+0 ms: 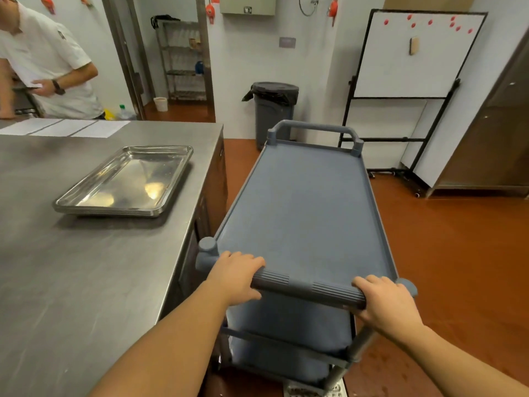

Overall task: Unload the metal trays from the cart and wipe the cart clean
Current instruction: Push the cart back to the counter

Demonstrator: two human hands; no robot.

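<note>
Both hands wrap the cart's (309, 210) near handle (309, 287): left hand (239, 277) at its left end, right hand (386, 305) at its right end, fingers curled over the bar. The cart's top shelf is bare. The trays (126, 181) sit stacked on the counter (86, 267), left of the cart. Its lower shelves are mostly hidden, so I cannot tell if more trays lie there. The counter runs just beside the cart's left side, and a bin (273, 113) stands beyond its far end. A push off line could scrape the counter or knock the bin. A floor grate (315, 390) lies under the near end; a wheel might catch. No cloth is in view for wiping
</note>
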